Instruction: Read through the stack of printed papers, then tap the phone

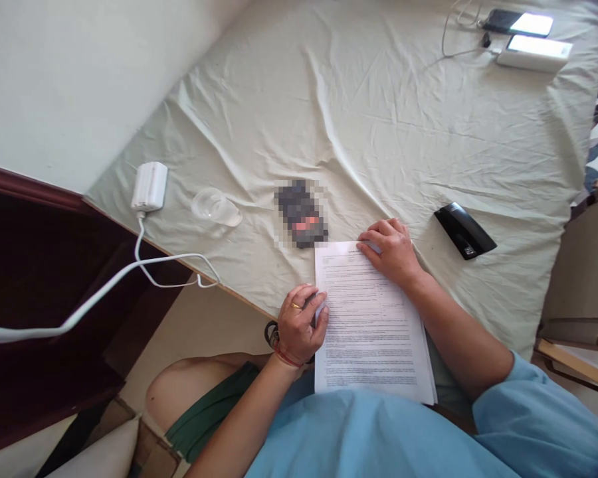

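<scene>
**Left hand and right hand rest on printed sheets**

The left hand's fingers curve loosely at the left edge of the sheets, with the thumb slightly apart from the forefinger. The right hand's fingers bend close together over the top right corner. I cannot tell whether either hand pinches the paper, as the undersides are hidden. A yellow metal ring circles a left finger, and a thin red band wraps that wrist.

The sheets are thin, white and densely printed, fanned a little at the lower right. They lie at the near edge of the table, against a blue shirt. Just beyond their top left corner is a dark, pixelated object.

A glossy black tapered object lies right of the right hand. A clear plastic cup and a boxy white adapter are to the left.

Pale, wrinkled cloth covers the table, beside a plain white wall and dark reddish-brown panelling.
</scene>
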The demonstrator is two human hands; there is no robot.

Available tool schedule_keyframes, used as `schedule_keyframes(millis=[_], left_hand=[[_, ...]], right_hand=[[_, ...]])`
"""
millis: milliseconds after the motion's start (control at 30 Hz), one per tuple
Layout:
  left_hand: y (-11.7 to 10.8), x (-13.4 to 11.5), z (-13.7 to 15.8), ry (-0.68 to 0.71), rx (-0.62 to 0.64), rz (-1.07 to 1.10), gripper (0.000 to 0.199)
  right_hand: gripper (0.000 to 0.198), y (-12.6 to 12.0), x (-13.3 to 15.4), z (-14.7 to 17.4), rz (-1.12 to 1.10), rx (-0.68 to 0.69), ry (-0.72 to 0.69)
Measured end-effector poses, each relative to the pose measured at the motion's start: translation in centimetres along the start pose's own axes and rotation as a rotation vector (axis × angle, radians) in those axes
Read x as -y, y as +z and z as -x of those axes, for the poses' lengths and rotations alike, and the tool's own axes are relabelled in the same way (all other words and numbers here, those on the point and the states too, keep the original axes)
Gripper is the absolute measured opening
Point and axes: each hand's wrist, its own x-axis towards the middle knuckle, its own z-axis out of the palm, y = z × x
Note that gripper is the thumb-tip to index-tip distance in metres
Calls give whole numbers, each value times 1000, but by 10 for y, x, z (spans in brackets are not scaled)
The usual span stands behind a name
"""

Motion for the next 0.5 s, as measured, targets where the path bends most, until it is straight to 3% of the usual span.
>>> schedule_keyframes(millis=[500], left_hand=[[4,0,1,49,20,-95,42]], right_hand=[[26,-2,1,-1,-10,-2,6]])
